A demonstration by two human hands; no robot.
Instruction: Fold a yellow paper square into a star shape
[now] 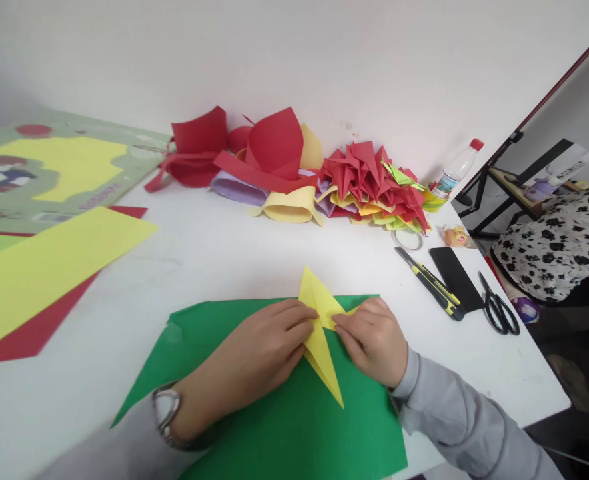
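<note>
A folded yellow paper (324, 350) with long pointed ends lies over a green sheet (294, 427) on the white table. My left hand (259, 340), with a watch at the wrist, presses its closed fingers on the paper's left side near the middle. At the right, my right hand (374, 337) pinches another point of the same folded paper between thumb and fingers. One point of the paper reaches away from me and another comes toward me. The fingertips hide part of the folds.
Red folded paper pieces (369, 173) are heaped at the back, beside curled coloured paper (279, 147). To the right lie a utility knife (431, 283), a black flat object (457, 277), scissors (498, 310) and a bottle (457, 170). Yellow sheets (64, 267) are at left. A person in patterned clothing (564, 240) is at far right.
</note>
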